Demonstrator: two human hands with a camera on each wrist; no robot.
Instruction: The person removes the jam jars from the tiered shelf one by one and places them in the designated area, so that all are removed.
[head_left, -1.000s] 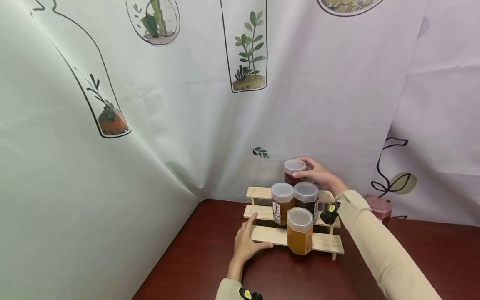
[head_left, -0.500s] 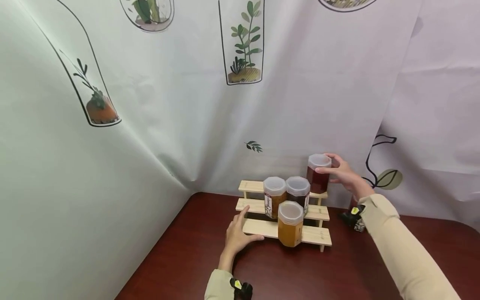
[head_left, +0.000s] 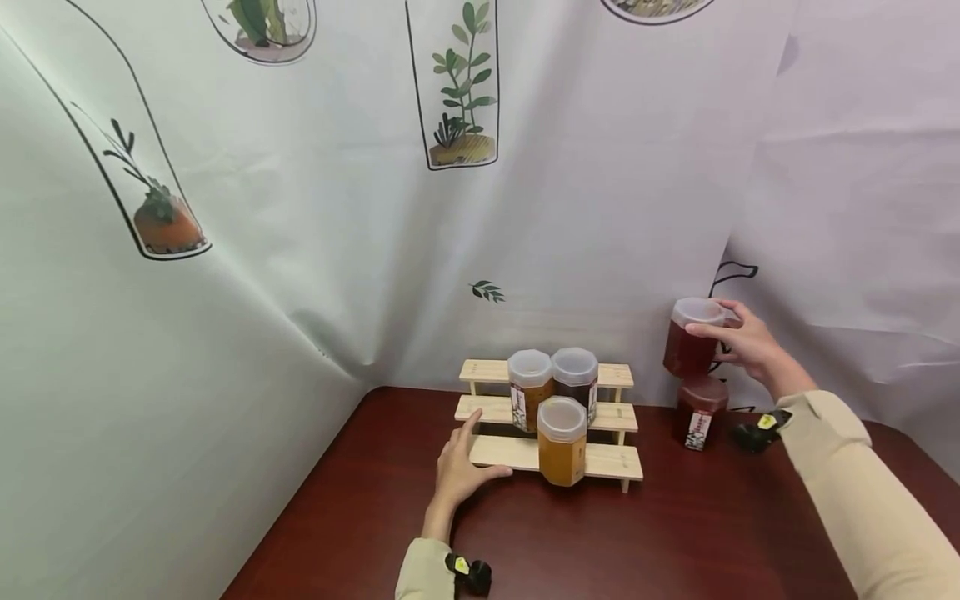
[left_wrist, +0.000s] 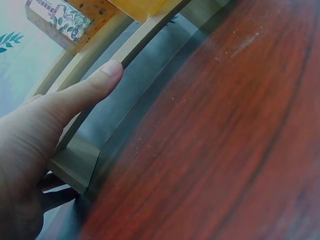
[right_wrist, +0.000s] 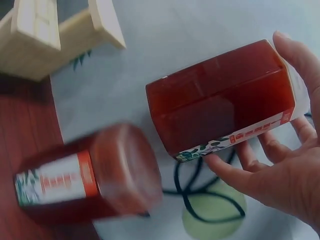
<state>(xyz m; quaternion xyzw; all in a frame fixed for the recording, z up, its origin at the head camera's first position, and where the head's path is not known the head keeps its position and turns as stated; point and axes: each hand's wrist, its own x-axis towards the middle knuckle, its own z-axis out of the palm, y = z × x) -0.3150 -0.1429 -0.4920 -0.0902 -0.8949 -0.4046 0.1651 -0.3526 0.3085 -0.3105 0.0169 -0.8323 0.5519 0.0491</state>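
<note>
My right hand [head_left: 750,340] grips a jar of dark red contents [head_left: 688,343] near its clear lid. It holds the jar raised off the table, just above a second dark red jar [head_left: 702,414]. In the right wrist view, the held jar [right_wrist: 222,100] tilts beside the second jar [right_wrist: 85,175]; whether they touch cannot be told. My left hand [head_left: 455,472] holds the left end of a three-step wooden stand [head_left: 506,452], thumb on its front edge and fingers round the side. An amber jar [head_left: 562,454] stands on the lowest step; an orange jar [head_left: 531,400] and a dark jar [head_left: 576,385] stand behind.
A dark red-brown tabletop [head_left: 570,550] lies under everything. Fabric with drawn plants [head_left: 600,192] hangs close behind the stand and along the left side. The stand's top step [head_left: 483,370] shows bare wood at its ends.
My right hand has carried the dark red jar from the stand's top step rightward, over the second red jar. My left hand stays at the stand. The head view has shifted right.
</note>
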